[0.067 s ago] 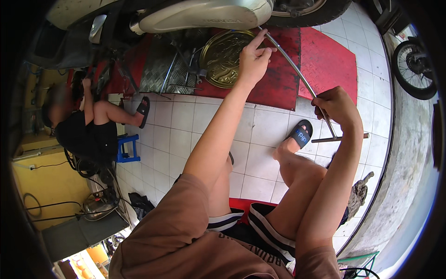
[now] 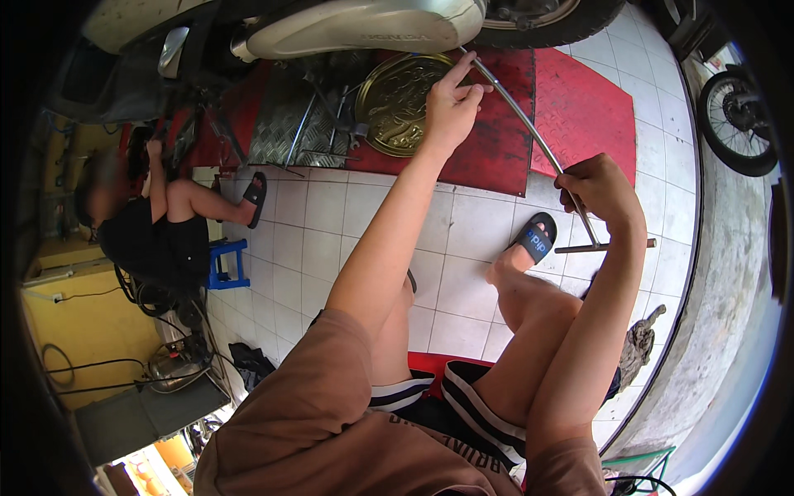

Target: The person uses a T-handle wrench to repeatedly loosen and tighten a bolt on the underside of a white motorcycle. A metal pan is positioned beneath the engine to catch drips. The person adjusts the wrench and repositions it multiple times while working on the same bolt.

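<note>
Two bare hands work one long metal T-handle wrench that runs from the underside of a raised motorcycle down to the lower right; the left hand sits near the upper end of the shaft, fingers curled loosely about it with the forefinger stretched along the rod; the right hand is closed firmly round the lower shaft, just above the crossbar; a round brass-coloured tray lies on the red mat beside the left hand; a foot in a black sandal rests on the white tiled floor; another person sits at the left by a small blue stool.
</note>
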`<state>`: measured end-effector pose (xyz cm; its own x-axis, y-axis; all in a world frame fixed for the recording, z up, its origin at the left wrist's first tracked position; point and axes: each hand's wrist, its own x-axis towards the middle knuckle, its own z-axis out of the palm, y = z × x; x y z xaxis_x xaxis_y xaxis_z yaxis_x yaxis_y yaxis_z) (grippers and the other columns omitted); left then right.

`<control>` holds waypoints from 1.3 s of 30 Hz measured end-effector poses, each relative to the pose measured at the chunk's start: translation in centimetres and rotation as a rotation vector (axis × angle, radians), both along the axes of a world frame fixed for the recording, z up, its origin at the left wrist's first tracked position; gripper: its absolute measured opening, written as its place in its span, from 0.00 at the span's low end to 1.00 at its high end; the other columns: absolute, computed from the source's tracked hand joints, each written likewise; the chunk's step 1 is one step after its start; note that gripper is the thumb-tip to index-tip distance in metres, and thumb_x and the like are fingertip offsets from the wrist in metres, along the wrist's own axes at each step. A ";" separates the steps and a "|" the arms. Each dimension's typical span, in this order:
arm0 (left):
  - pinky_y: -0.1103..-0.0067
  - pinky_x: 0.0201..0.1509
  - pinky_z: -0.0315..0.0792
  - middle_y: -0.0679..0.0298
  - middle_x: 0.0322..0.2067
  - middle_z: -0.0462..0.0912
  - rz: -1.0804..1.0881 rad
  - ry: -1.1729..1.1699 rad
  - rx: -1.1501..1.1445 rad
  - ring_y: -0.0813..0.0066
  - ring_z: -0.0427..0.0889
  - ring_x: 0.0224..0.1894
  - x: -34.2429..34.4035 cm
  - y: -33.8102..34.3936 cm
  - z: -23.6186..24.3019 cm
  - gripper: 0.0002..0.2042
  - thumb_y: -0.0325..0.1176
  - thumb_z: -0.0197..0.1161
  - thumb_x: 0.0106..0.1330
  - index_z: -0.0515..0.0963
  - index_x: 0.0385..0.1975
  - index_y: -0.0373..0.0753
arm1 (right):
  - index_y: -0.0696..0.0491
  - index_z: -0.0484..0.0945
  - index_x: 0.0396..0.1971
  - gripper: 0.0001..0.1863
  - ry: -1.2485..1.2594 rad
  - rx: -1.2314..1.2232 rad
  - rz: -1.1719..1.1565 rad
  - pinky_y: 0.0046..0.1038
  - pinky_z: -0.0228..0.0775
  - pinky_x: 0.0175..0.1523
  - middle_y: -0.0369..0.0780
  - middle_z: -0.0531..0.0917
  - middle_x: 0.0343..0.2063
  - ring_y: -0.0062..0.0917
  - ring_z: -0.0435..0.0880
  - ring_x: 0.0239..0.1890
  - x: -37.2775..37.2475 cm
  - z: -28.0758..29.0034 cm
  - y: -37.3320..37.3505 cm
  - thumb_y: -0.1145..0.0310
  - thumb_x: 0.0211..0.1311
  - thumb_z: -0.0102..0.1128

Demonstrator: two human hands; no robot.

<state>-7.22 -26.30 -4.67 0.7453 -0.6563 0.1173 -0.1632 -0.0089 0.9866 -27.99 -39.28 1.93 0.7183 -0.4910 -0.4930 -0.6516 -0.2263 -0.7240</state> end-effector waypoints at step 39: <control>0.81 0.39 0.75 0.58 0.52 0.79 -0.151 0.160 0.301 0.72 0.83 0.44 2.3 6.2 3.5 0.19 0.32 0.52 0.72 0.68 0.60 0.34 | 0.64 0.75 0.28 0.12 -0.134 0.414 -0.015 0.30 0.77 0.28 0.43 0.83 0.21 0.29 0.85 0.21 5.4 -0.8 10.7 0.72 0.66 0.46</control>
